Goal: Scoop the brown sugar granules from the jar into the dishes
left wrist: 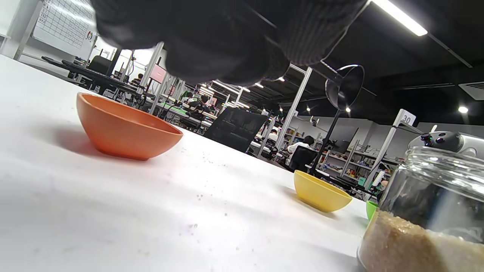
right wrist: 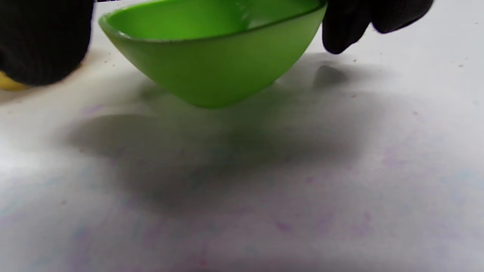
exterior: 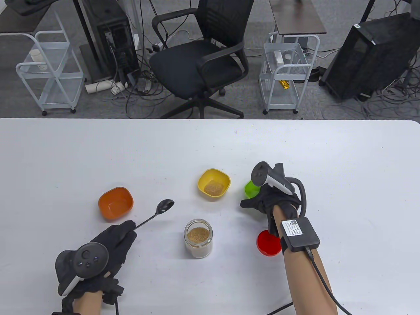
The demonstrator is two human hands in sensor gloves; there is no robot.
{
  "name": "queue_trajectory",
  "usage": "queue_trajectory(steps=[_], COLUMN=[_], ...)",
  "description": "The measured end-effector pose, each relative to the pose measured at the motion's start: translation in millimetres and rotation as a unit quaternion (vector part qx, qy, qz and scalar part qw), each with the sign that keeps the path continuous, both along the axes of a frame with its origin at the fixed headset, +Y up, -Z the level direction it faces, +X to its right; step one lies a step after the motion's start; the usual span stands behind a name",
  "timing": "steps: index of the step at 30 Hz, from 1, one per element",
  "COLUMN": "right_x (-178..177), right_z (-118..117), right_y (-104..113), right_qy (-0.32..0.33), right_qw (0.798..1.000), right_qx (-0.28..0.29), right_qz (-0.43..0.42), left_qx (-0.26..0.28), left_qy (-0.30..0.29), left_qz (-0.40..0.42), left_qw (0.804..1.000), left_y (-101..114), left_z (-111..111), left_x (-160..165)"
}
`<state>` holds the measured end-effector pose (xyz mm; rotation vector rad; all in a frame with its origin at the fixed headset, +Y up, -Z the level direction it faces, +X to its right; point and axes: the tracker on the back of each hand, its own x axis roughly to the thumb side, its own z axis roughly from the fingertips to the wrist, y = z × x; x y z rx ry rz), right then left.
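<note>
Table view shows the left hand with its fingers clenched on the handle end of a spoon; the spoon slants up and away, its bowl looking bare, hanging over the table between the orange dish and the jar. In the left wrist view the spoon's bowl shows from below, high above the table, with no granules that I can make out.

The right hand sits at the green dish. In the right wrist view gloved fingers flank the dish on both sides. Whether they are actually pinching its rim or merely lying beside it I cannot tell, since the contact is cropped at the top edge. The dish looks tilted or just off the table there, though blur makes that uncertain.

Outward from the hands: the jar stands upright and open, near the table's middle, brown sugar filling its lower part. The yellow dish beyond it already holds a small heap of sugar. The orange dish looks empty, and so does the green one as far as it shows. A red lid lies flat under the right wrist.

My reading: one dish is served and the spoon is between scoops. The next move calls for swinging the spoon to the jar mouth, dipping and lifting level, then carrying to an unfilled dish without spilling.
</note>
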<state>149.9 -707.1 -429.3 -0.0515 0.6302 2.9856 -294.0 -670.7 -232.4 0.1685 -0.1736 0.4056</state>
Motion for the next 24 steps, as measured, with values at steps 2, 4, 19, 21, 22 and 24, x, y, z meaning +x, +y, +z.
queue_trajectory(steps=[2, 4, 19, 21, 22, 24], right_x=[-0.5, -0.7, -13.6, -16.9, -18.1, -21.5], right_z=[-0.2, 0.0, 38.5, 47.0, 50.3, 62.3], right_y=[-0.3, -0.7, 28.7, 33.6, 35.4, 40.4], right_qy=[0.0, 0.002, 0.054, 0.06, 0.062, 0.069], right_qw=[1.0, 1.0, 0.995, 0.994, 0.993, 0.992], right_qx=[0.005, 0.018, 0.088, 0.093, 0.094, 0.101], right_qz=[0.013, 0.015, -0.012, -0.015, -0.016, -0.017], left_qx=[-0.001, -0.003, -0.006, -0.006, -0.006, -0.008], left_qy=[-0.001, -0.002, -0.006, -0.008, -0.008, -0.011], left_qz=[0.002, 0.001, -0.007, -0.008, -0.008, -0.01], left_qw=[1.0, 1.0, 1.0, 1.0, 1.0, 1.0], left_y=[-0.3, -0.3, -2.3, -2.6, -2.8, -3.2], left_z=[-0.7, -0.8, -3.9, -4.8, -5.2, -6.6], left_x=[0.3, 0.6, 1.2, 1.4, 1.6, 2.1])
